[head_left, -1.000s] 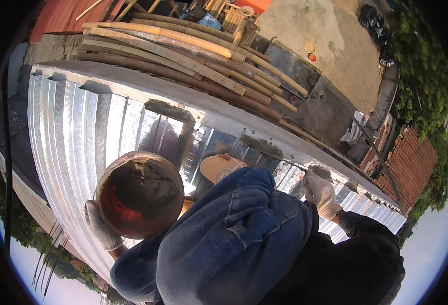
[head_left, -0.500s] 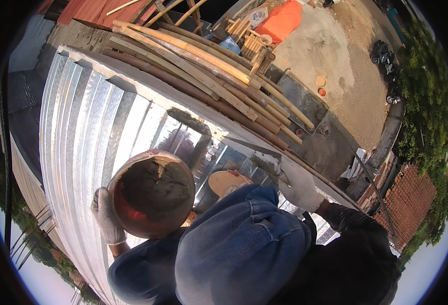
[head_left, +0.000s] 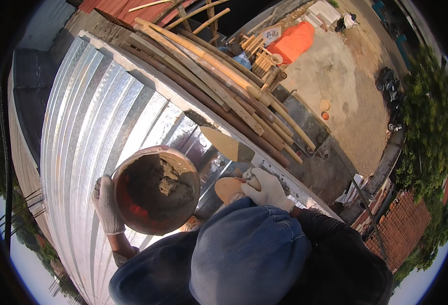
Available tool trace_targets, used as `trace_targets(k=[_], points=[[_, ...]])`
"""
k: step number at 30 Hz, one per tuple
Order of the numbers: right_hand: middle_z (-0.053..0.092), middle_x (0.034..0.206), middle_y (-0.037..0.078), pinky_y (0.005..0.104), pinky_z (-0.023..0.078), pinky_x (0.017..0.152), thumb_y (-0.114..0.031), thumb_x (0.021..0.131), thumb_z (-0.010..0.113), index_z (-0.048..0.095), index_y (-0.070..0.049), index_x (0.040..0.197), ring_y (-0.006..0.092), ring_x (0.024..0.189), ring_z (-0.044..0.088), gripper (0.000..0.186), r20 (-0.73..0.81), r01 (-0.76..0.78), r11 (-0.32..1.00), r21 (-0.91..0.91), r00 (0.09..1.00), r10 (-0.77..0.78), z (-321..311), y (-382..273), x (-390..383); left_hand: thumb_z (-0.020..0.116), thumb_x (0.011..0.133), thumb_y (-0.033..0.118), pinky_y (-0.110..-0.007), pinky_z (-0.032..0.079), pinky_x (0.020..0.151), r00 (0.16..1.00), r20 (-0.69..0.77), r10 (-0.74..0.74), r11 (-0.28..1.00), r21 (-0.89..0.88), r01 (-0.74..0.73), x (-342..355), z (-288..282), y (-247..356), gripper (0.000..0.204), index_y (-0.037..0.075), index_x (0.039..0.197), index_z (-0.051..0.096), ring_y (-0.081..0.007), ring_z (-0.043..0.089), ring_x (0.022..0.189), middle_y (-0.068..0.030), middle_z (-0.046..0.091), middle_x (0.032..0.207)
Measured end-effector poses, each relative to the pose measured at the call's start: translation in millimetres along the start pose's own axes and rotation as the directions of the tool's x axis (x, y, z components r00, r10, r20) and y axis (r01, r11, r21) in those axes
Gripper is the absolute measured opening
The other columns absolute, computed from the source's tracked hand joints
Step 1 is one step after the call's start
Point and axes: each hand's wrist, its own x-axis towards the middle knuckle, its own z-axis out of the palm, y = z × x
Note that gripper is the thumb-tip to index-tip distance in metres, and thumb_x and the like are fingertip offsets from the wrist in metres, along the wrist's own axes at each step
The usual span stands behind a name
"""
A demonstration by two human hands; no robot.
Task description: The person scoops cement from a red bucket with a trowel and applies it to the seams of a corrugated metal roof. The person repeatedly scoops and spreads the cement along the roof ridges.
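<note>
My gloved left hand grips the left side of a round bowl, held tilted over the metal roofing. Grey wet mortar lies inside it, with a lumpy mound near the middle. In my gloved right hand, the fingers are closed round the handle of a pointed trowel. Its blade points up and left, above the edge of a low concrete wall, and looks mostly bare of mortar. My foot shows between the bowl and my right hand.
Shiny corrugated metal sheeting spreads out on the left. Beyond the wall lie bamboo poles and timber planks. Lower ground holds an orange tarp, small buckets and parked motorbikes. A tiled roof is at right.
My right hand has come left and back from the wall top, lifting the trowel so its blade now shows fully. The bowl has tilted, showing more mortar. The whole view has shifted slightly.
</note>
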Motion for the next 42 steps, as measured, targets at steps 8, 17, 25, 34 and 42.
trace_targets(k=[8,17,25,34,42], points=[[0.076,0.117,0.024,0.0470,0.059,0.095,-0.034,0.098,0.077,0.069,-0.002,0.125,0.0445,0.110,0.074,0.043,-0.006,-0.037,0.994,-0.099,0.999,0.037,7.3,7.3,1.8,0.071,0.112,0.030,-0.024,0.051,0.070,0.999,0.027,0.023,0.997,-0.069,-0.021,1.7,1.0,-1.5,0.029,0.006,0.097,0.073,-0.0060,0.061,0.076,0.0022,0.070,0.087],[0.076,0.116,0.023,0.0452,0.059,0.095,-0.033,0.099,0.077,0.071,-0.001,0.124,0.0394,0.110,0.076,0.041,0.034,-0.035,0.990,-0.135,0.999,0.040,6.6,-30.9,7.0,0.072,0.111,0.030,-0.026,0.052,0.077,0.997,-0.025,0.070,0.995,0.075,-0.068,-3.8,3.4,1.9,0.026,0.005,0.106,0.073,-0.0070,0.061,0.083,0.0020,0.069,0.092],[0.073,0.091,0.018,0.0466,0.058,0.074,-0.035,0.098,0.081,0.067,-0.001,0.105,0.0392,0.083,0.075,0.037,0.270,0.297,0.869,-0.395,0.942,-0.199,-28.1,-88.4,29.7,0.074,0.110,0.032,-0.025,0.051,0.077,0.994,0.051,0.094,0.980,0.170,-0.101,-17.8,34.0,18.2,0.029,0.004,0.103,0.077,-0.0052,0.060,0.083,0.0039,0.069,0.089],[0.073,0.094,0.021,0.0505,0.060,0.078,-0.036,0.104,0.072,0.072,-0.001,0.109,0.0408,0.089,0.075,0.036,0.658,0.491,0.649,-0.581,0.753,0.020,-35.6,-133.9,67.7,0.076,0.109,0.028,-0.026,0.051,0.080,0.991,0.023,0.128,0.975,0.181,-0.130,-21.8,46.2,17.5,0.025,0.003,0.106,0.078,-0.0056,0.060,0.086,0.0034,0.071,0.093],[0.073,0.099,0.028,0.0520,0.058,0.085,-0.037,0.102,0.072,0.070,0.007,0.104,0.0444,0.097,0.074,0.044,0.896,0.453,0.857,-0.245,0.444,0.022,38.4,-129.2,97.6,0.078,0.106,0.032,-0.030,0.052,0.080,0.965,-0.039,0.258,0.934,0.265,-0.238,-18.7,57.5,20.2,0.031,0.002,0.101,0.076,-0.0097,0.061,0.082,-0.0016,0.071,0.087]])
